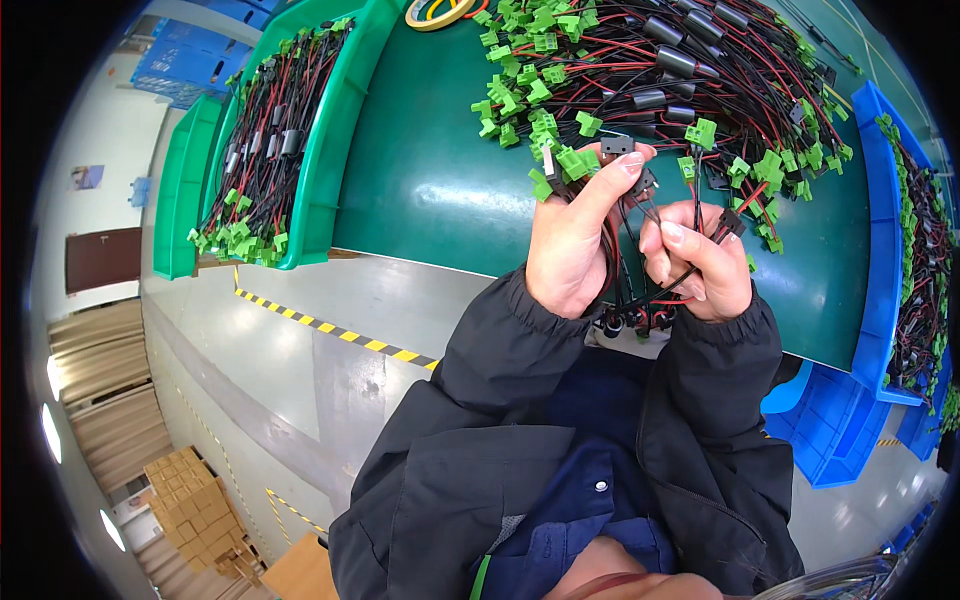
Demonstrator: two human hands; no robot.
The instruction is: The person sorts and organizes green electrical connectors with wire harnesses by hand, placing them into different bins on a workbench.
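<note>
My left hand [570,250] is closed around a bunch of red and black wire harnesses, its thumb against a small black switch-like part [617,147]. Green terminal blocks [577,162] stick out past its fingers. To its right, my right hand [712,262] is closed on black and red wires [697,195], fingers curled in toward the palm. Another small black part [733,222] lies by its thumb. Wires run between the two hands, and black cylindrical ends [613,322] hang below them. A large pile of similar harnesses [672,62] lies just beyond.
The green-topped table [425,150] lies under the pile. A green bin [320,190] of harnesses is at the left, a blue bin [872,250] of them at the right. Tape rolls [438,12] lie at the far edge. Blue crates [835,430] stand below right; cartons [195,505] are stacked lower left.
</note>
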